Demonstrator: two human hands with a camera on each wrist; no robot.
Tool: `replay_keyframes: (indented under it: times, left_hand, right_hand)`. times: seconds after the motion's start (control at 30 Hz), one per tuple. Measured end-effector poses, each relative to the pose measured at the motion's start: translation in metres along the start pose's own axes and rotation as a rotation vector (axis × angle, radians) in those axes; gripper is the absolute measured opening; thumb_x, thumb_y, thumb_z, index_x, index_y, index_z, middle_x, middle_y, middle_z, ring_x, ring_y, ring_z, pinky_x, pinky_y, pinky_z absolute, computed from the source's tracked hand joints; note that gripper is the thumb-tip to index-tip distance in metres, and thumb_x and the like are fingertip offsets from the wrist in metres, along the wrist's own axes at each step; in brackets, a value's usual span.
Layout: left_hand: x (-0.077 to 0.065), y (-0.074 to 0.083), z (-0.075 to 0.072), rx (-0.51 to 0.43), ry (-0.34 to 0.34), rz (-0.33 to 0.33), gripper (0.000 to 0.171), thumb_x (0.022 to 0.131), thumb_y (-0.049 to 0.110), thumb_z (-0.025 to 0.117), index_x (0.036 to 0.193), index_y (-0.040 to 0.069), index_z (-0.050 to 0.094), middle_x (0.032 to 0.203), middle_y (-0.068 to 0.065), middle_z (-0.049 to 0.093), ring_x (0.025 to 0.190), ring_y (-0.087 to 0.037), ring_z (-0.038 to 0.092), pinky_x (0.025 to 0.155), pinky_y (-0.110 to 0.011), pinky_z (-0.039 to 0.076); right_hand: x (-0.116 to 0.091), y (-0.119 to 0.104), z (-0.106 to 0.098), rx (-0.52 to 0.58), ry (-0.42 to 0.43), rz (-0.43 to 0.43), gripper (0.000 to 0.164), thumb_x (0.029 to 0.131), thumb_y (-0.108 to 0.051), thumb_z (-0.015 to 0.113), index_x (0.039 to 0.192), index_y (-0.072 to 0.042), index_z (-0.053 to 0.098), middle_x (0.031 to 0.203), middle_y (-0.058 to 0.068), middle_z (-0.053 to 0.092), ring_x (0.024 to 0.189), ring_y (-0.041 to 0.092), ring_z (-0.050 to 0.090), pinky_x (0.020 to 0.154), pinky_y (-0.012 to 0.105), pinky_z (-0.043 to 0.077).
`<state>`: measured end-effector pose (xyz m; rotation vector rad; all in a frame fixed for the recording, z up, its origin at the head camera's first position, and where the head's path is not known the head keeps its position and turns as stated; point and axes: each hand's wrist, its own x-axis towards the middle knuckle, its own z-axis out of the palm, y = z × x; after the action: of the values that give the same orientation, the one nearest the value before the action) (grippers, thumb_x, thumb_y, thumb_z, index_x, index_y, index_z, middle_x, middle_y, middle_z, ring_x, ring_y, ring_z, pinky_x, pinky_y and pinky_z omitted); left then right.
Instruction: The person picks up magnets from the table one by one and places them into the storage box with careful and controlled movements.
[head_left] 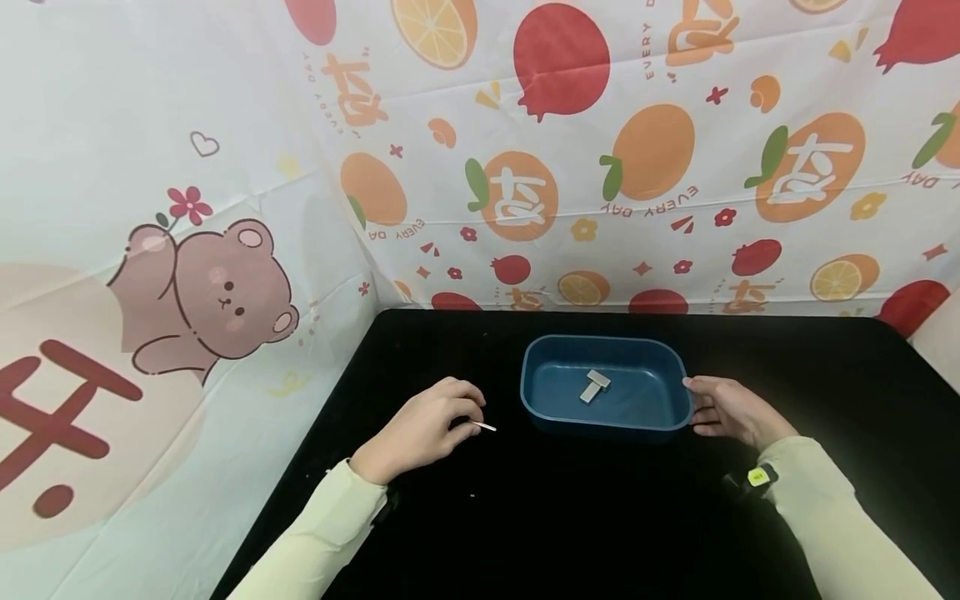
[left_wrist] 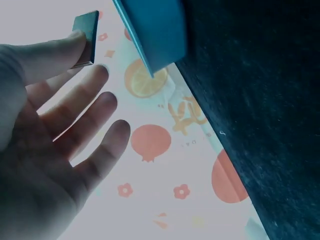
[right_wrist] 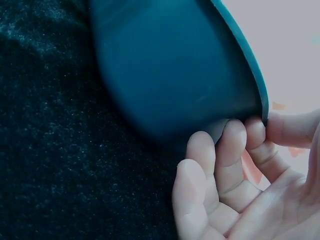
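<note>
My left hand (head_left: 431, 421) pinches a small flat rectangular block (left_wrist: 87, 26) between thumb and index finger, the other fingers spread loosely. In the head view this block (head_left: 486, 427) shows as a thin pale sliver, held left of a blue plastic basin (head_left: 603, 427). Two small grey rectangular blocks (head_left: 591, 391) lie inside the basin, one overlapping the other. At the basin's right end, my right hand (head_left: 731, 410) grips the rim, thumb at the top edge and fingertips (right_wrist: 233, 134) against the outer wall.
A black cloth-covered table (head_left: 600, 517) lies under the basin. Behind it hangs a white sheet (head_left: 450, 283) with printed fruit, and a bear-printed sheet (head_left: 225, 433) hangs along the left side. A tiny pale speck (head_left: 472, 496) lies on the black cloth.
</note>
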<state>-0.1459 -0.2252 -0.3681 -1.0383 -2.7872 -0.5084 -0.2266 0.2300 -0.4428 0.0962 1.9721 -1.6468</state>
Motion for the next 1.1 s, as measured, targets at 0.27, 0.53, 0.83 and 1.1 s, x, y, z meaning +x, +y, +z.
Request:
replay_keyframes:
  times: [0.27, 0.53, 0.83, 1.1]
  left_hand:
    - [0.018, 0.008, -0.003, 0.013, 0.038, 0.018, 0.004, 0.089, 0.017, 0.074, 0.093, 0.017, 0.076, 0.122, -0.002, 0.065, 0.111, -0.016, 0.058, 0.092, -0.036, 0.055]
    - [0.044, 0.021, -0.002, 0.045, 0.037, 0.078, 0.005, 0.090, 0.018, 0.073, 0.093, 0.017, 0.077, 0.118, 0.000, 0.068, 0.109, -0.016, 0.060, 0.094, -0.035, 0.054]
    - [0.074, 0.019, -0.016, 0.203, -0.008, 0.176, 0.007, 0.089, 0.020, 0.074, 0.092, 0.017, 0.079, 0.115, -0.003, 0.070, 0.106, -0.020, 0.060, 0.086, -0.035, 0.053]
    - [0.097, 0.020, -0.039, 0.305, -0.019, 0.217, 0.006, 0.089, 0.020, 0.075, 0.091, 0.019, 0.080, 0.110, -0.001, 0.070, 0.102, -0.019, 0.060, 0.082, -0.033, 0.052]
  right_hand:
    - [0.001, 0.001, -0.002, -0.006, 0.002, 0.002, 0.025, 0.102, -0.045, 0.049, 0.099, -0.023, 0.060, 0.081, -0.007, 0.067, 0.078, 0.012, 0.065, 0.076, 0.030, 0.058]
    - [0.001, 0.000, -0.001, -0.005, -0.001, 0.003, 0.024, 0.103, -0.043, 0.048, 0.098, -0.023, 0.059, 0.079, -0.008, 0.067, 0.076, 0.011, 0.065, 0.075, 0.030, 0.058]
    - [0.003, 0.001, 0.000, -0.004, -0.008, 0.009, 0.023, 0.102, -0.043, 0.049, 0.099, -0.023, 0.059, 0.080, -0.008, 0.067, 0.077, 0.011, 0.065, 0.076, 0.030, 0.058]
    - [0.001, 0.000, -0.002, -0.005, -0.018, 0.010, 0.023, 0.103, -0.043, 0.048, 0.099, -0.023, 0.059, 0.080, -0.008, 0.067, 0.077, 0.010, 0.065, 0.075, 0.029, 0.058]
